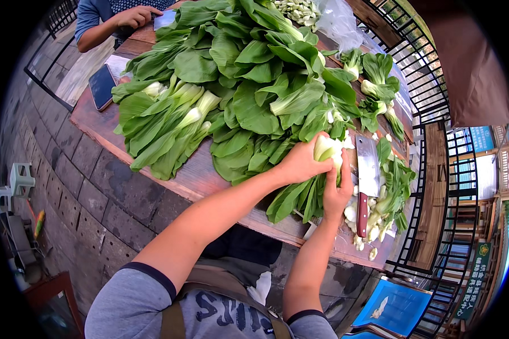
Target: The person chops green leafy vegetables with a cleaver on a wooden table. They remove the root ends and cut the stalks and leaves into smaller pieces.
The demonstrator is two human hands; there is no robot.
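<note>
Both of my hands are on one head of bok choy (pixel 327 152) at the right part of a wooden table (pixel 191 178). My left hand (pixel 307 159) grips its pale base from the left. From below right, my right hand (pixel 338 186) has its fingers against the same base; its palm side is partly hidden. A cleaver (pixel 368 169) with a red-brown handle lies just right of my hands, its handle towards me. Cut bok choy ends (pixel 373 231) lie around the handle. A large pile of leafy bok choy (pixel 254 106) spreads to the left and beyond my hands.
A smartphone (pixel 102 87) lies at the table's left edge. Across the table, another person's hand (pixel 135 17) is near a pale flat object. A clear plastic bag (pixel 339 25) and pale trimmings (pixel 299 10) are at the far side. Black railings (pixel 424 84) stand on the right.
</note>
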